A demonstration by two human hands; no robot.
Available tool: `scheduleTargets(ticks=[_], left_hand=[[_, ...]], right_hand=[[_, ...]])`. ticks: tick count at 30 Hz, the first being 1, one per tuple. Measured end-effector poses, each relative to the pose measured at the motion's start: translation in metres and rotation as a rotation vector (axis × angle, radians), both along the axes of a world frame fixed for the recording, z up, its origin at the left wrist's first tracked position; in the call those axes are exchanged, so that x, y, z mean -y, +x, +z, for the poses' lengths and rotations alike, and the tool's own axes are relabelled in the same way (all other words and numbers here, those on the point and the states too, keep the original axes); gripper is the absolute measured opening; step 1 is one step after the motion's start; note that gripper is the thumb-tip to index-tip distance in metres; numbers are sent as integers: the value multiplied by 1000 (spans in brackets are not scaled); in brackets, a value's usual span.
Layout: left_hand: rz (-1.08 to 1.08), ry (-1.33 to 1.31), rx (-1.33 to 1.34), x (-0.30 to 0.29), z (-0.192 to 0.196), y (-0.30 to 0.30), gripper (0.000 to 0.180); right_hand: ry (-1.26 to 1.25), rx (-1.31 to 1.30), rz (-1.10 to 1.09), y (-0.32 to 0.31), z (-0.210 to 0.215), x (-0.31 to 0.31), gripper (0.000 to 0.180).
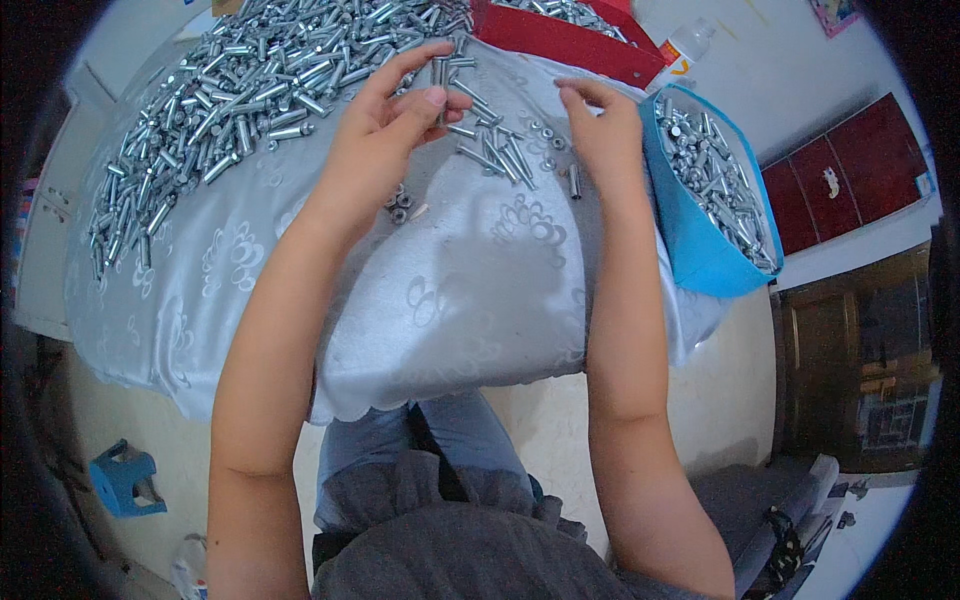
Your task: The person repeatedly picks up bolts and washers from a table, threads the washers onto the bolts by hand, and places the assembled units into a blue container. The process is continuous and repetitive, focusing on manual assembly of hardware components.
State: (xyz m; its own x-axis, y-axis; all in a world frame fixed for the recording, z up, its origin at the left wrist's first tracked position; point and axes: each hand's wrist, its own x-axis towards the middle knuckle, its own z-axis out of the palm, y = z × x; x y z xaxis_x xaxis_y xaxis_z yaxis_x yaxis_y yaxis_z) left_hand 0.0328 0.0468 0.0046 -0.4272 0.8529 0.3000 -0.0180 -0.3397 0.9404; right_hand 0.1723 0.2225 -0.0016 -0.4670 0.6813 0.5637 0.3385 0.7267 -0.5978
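The person's hands are apart over the far half of the desk (460,345). The left hand (375,130) pinches upright metal bolts (440,78) between thumb and fingers, right of the large bolt pile (290,70). The right hand (610,130) has its fingers curled; whether it grips anything cannot be told. Loose bolts (505,158) and small nuts (547,132) lie between the hands. A blue bin (715,278) filled with bolts stands at right, near a red box (570,45) farther off.

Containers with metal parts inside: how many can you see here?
2: the red box at the top, and the blue bin beside the right hand. Others may be hidden.
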Motion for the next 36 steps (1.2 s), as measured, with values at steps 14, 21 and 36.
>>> scheduleTargets(ticks=[14, 21, 36], left_hand=[[57, -185, 269, -2, -5, -7, 22], [88, -236, 313, -3, -6, -7, 21], [39, -292, 288, -4, -7, -4, 25]], right_hand=[[159, 533, -154, -13, -20, 5, 21], [186, 472, -175, -15, -23, 6, 22], [139, 447, -168, -19, -21, 2, 16]])
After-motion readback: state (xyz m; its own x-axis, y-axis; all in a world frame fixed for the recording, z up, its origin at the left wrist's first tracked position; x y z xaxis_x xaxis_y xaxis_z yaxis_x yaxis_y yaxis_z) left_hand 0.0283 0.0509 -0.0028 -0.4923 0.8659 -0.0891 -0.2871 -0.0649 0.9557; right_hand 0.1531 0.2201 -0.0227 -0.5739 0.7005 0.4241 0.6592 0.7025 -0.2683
